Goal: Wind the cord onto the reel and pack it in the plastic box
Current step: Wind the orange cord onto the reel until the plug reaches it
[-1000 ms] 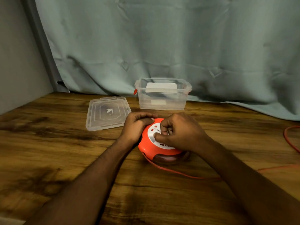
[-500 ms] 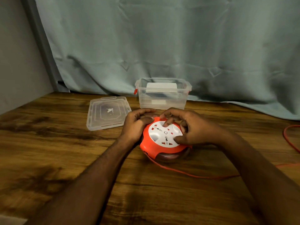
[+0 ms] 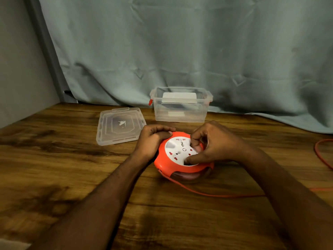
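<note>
From my remote seat, the biggest thing in my feed is the pale green curtain, hanging across the whole back from ten o'clock round to two. Below it the wooden table fills the lower half of the view, its grain dark and streaky.

At twelve o'clock, against the foot of the curtain, the clear plastic box stands upright and open, with a small red latch at its left end. A white panel shows through its walls; I cannot tell whether that lies inside or behind. Just beside the box, toward eleven o'clock, its clear lid lies flat on the table, apart from the box.

The reel, orange with a white socket face, sits on the table at the centre of my view, in front of the box and well short of it. My left hand grips its rim at nine o'clock, fingers curled over the orange edge. My right hand comes in from three o'clock, its fingers bent down onto the white face and the thumb pressed at the face's near edge, holding that inner disc.

The orange cord leaves the reel's lower left side at about seven o'clock, runs along the table toward four o'clock, passes under my right forearm, and shows again as a loop at the frame's three o'clock edge.
</note>
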Available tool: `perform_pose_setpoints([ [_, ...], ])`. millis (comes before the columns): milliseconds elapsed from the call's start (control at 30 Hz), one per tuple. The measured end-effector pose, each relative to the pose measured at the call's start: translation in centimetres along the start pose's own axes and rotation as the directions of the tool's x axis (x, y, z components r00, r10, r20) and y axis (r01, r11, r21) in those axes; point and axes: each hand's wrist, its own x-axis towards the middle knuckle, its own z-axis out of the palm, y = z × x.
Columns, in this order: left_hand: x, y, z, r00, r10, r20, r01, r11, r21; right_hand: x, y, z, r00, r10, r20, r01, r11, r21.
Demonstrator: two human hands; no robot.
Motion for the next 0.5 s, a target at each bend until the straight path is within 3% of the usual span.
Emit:
perform_pose_setpoints([
  [100,-0.1,0.2,0.1,1.0,-0.011,-0.001,0.011,1.0,-0.015,0.1,-0.7,0.7,0.999,-0.009,-0.032,0.009,1.0,-0.009],
  [333,-0.1,0.2,0.2,1.0,0.004,-0.006,-0.004,1.0,-0.011,0.7,-2.9,2.7,0.984,-0.089,-0.155,0.055,0.976,-0.21],
  [500,0.0,-0.1,0.0,1.0,-0.004,-0.027,0.004,1.0,-0.01,0.3,-2.0,1.5,0.977,-0.079,-0.197,0.051,0.988,-0.143],
])
